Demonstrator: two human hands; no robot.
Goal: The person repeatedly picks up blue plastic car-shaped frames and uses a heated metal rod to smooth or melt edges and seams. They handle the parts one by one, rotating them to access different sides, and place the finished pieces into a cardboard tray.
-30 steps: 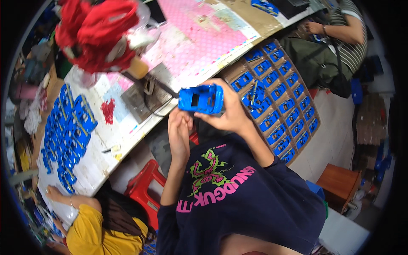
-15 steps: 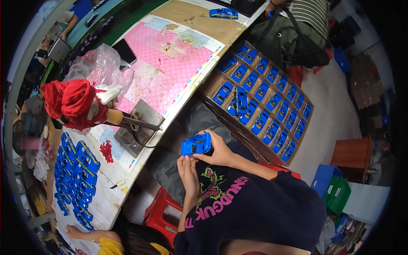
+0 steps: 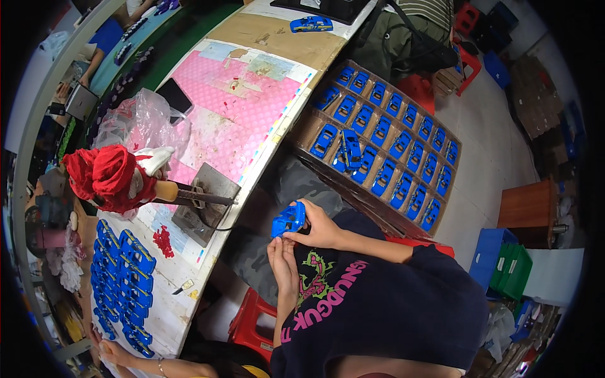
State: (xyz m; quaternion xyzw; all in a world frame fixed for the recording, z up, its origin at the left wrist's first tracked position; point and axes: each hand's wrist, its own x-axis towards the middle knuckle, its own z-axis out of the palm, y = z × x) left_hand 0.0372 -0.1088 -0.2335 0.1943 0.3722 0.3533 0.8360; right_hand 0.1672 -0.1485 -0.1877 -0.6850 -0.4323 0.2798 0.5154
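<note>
A blue plastic toy car body (image 3: 288,218) is held over my lap, tilted, beside the table edge. My right hand (image 3: 319,228) wraps around its right side, with the thumb along the lower edge. The fingers of my left hand (image 3: 283,261) point up and meet the car's lower end; their grip is partly hidden. Left of my hands, a tool with a red cloth-wrapped end (image 3: 107,178), a tan handle and a dark metal rod lies across a metal plate (image 3: 200,222) at the table edge. Small red parts (image 3: 164,242) lie in a pile near it.
Several blue car bodies (image 3: 124,283) lie in rows on the white table, close to another person's hand (image 3: 116,355). To my right, stacked cardboard trays (image 3: 309,173) hold blue cars in compartments. A red stool (image 3: 252,327), a plastic bag (image 3: 140,123) and a phone (image 3: 174,97) are nearby.
The toy car body has turned in my right hand and now stands more steeply. My left fingers sit lower along its end. The view has shifted slightly; the other person's arm has moved.
</note>
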